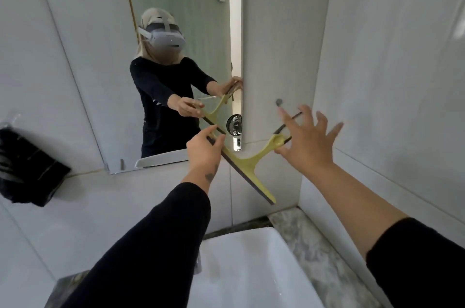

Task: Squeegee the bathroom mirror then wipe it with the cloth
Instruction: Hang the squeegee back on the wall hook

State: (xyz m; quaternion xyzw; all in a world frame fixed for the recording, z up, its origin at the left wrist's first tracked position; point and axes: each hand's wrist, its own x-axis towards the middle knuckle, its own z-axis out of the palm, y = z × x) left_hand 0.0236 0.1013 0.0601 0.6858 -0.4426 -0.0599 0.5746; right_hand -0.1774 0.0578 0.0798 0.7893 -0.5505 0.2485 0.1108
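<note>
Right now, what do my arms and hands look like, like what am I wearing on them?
Both arms are in long black sleeves, close-fitting, ending short of the wrists. The left sleeve and right sleeve look plain, with no visible print. Both hands are bare: no gloves, rings or watch visible. The left hand has a small dark mark, maybe a tattoo, near the wrist. The right hand shows no markings.

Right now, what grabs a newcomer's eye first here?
The yellow squeegee, mid-frame, blade slanting across the white wall tile just right of the mirror. The left hand pinches its blade end; the right hand spreads open at its handle. A black cloth hangs far left.
</note>
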